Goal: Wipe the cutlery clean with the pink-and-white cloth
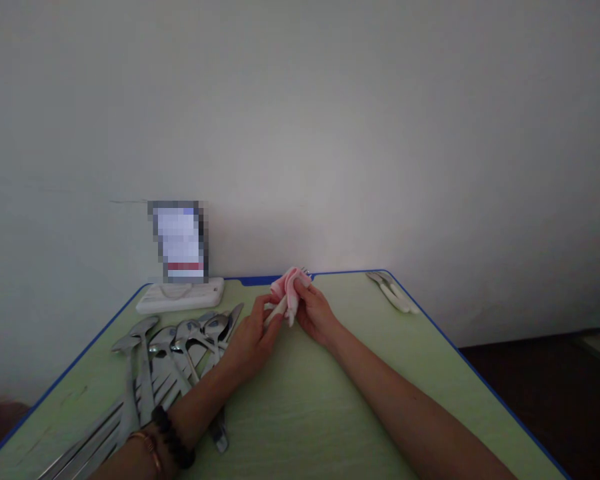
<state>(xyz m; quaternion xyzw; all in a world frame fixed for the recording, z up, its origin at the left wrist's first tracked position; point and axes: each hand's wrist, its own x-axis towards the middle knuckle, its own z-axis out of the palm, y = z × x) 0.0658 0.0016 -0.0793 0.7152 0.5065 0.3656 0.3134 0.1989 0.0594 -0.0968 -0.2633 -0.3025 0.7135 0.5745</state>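
Note:
My left hand is closed around the pale handle of a fork. The fork points away from me, and its metal tines poke out past a pink cloth. That cloth is bunched about the fork's upper part, pinched in the fingers of my right hand. Both hands are above the far middle of the green table. Folds of the cloth hide most of the fork's head.
Left of my arms lies a pile of metal spoons, with several long utensils beneath. A blurred phone stands on a white base at the back left. Pale-handled forks lie by the right edge. A wall rises behind.

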